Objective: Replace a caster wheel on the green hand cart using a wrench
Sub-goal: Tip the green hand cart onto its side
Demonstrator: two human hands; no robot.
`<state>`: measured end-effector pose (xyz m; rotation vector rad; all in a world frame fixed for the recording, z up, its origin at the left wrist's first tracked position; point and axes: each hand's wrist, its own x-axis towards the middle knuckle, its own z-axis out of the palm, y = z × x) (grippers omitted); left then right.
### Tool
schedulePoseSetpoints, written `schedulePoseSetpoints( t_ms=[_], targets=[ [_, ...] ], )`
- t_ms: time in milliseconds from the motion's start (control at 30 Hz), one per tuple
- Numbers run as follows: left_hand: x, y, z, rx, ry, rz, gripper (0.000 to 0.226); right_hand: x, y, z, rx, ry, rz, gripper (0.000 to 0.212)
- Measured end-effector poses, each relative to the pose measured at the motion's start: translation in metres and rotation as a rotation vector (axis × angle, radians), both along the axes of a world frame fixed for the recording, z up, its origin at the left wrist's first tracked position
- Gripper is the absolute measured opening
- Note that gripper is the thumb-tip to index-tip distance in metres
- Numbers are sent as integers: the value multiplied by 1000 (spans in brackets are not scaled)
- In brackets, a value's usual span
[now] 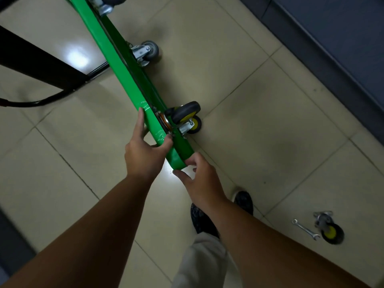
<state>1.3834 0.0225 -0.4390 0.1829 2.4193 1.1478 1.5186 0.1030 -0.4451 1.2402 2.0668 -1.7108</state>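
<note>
Green hand cart [122, 77] stands tipped on its side on the floor [249, 142], casters [187, 113] facing out for access. Left grip [145, 150] clasps its top edge and right grip [199, 179] pinches the near corner, likely steadying it. Wrench [305, 229] and 1 loose caster [330, 229] lie toward the floor's near right, well apart.

Pale beige floor tiles [270, 132] with dark grout lines run diagonally across the view. Two bright patches of reflected light [78, 57] shine on them, one at the upper left and one lower, near the middle. A dark blue-grey panel [342, 38] borders the floor along the right. Two dark patterned shoes [200, 221] stand on the tiles, and a light grey trouser leg [203, 260] meets the one lower in the frame.
</note>
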Motion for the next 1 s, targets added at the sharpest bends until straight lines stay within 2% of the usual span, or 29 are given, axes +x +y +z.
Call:
schedulePoseSetpoints(
  t_ms=[300, 667, 833, 1000],
  targets=[
    [47, -8, 4, -36, -6, -22, 99, 43, -3, 3, -17, -31, 39, 31],
    [141, -12, 18, -134, -33, -3, 103, 129, 7, -6, 0, -34, 190, 36],
    [186, -13, 19, -87, -72, 30, 102, 172, 10, -11, 30, -12, 231, 39],
    [227, -7, 15, -75, -34, 80, 99, 213, 15, -14, 51, 9, 201, 40]
  ],
)
